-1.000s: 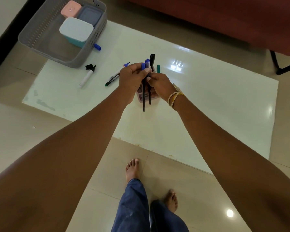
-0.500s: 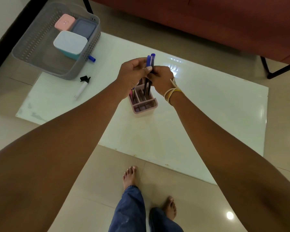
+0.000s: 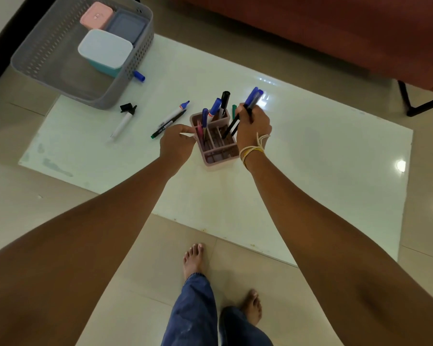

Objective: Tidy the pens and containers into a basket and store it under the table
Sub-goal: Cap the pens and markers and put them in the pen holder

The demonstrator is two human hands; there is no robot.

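Gripping two pens [image 3: 244, 113] steeply upright, the right hand [image 3: 253, 127] is held directly above the pink organiser [image 3: 216, 156] on the counter [image 3: 310, 158]; the left hand [image 3: 176, 143], fingers [image 3: 185, 128] loosely pinched and empty, touches its left wall.

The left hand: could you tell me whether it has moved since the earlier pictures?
Yes. The left hand has let go of the pens and dropped to the left side of the pink organizer, while the right hand holds them.
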